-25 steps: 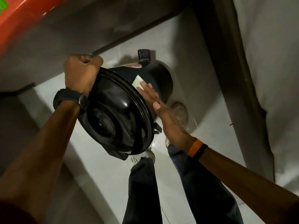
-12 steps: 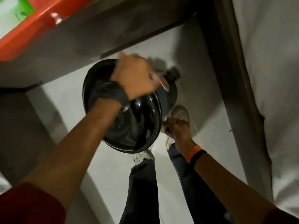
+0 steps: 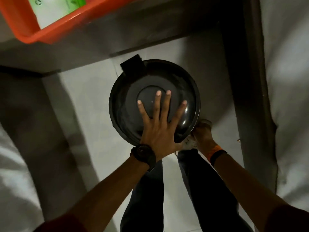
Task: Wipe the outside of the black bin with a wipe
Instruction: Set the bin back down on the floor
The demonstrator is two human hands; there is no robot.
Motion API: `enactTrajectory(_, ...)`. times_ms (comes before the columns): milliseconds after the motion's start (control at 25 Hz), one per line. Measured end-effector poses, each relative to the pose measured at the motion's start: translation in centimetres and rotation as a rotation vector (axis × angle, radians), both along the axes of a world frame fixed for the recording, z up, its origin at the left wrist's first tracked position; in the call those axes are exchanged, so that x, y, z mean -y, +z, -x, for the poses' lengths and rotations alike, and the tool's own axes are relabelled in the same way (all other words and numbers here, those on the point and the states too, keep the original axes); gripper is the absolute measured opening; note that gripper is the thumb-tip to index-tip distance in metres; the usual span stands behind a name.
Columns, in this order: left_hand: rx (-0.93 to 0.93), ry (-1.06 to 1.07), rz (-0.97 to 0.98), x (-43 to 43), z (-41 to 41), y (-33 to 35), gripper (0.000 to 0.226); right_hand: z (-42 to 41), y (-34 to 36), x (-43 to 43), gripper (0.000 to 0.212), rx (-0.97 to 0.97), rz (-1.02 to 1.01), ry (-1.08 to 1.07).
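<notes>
I look straight down on the round lid of the black bin (image 3: 127,97), which stands on the pale floor. A black tab (image 3: 133,66) sticks out at the lid's far edge. My left hand (image 3: 158,129) lies flat on the lid with its fingers spread, a black watch on the wrist. My right hand (image 3: 203,134) is low against the bin's near right side, just under the lid's rim. The rim hides its fingers. No wipe shows in this view.
An orange tray (image 3: 50,34) holding a green and white packet (image 3: 56,9) sits on a grey ledge at the top left. My legs in dark trousers and a white shoe (image 3: 189,144) are just below the bin. A dark upright (image 3: 242,81) and white cloth (image 3: 287,81) run down the right.
The bin has gone from tilted on its side to upright. My left hand moved from gripping the rim to lying flat on the lid. My right hand slid down the bin's side.
</notes>
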State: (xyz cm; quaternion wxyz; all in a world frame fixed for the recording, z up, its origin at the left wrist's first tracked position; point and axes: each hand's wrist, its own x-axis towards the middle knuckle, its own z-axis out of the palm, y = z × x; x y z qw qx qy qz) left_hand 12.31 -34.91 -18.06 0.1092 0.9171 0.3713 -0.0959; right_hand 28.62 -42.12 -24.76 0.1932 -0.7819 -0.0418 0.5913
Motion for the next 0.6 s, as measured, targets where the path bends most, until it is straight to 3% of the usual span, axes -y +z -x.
enactTrajectory(240,-0.032,-0.232,-0.020,-1.4,2.6,-3.5,0.132,1.9,-0.6,-2.6,0.040,0.167,0.032,-0.107)
enactTrajectory(440,-0.016,-0.104,0.014,-2.5,1.3,-2.7,0.116,0.4,0.4,-2.6,0.019,0.387,0.050,-0.136)
enactTrajectory(520,0.011,0.010,0.083,-2.8,1.3,-1.2,0.109,-0.2,1.7,-0.9,0.028,0.435,0.089,-0.057)
enactTrajectory(600,0.159,0.221,0.141,-3.3,2.7,1.3,0.091,-0.2,3.7,0.8,0.031,0.473,0.086,0.100)
